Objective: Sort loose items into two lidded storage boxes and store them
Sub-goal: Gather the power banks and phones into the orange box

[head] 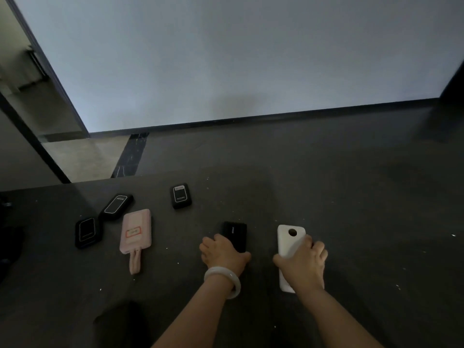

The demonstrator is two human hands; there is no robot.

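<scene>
The left hand (222,252) grips a black power bank (236,234) just right of the pink power bank (135,231). Farther right, the right hand (301,259) clasps a white power bank (286,243) on the dark surface (364,222).

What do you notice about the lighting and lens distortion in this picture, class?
Head view: dim overall, so the black power banks nearly merge with the dark floor; the white wall is brightest, with a faint shadow near its base; the wide lens tilts the door frame and skirting.
</scene>
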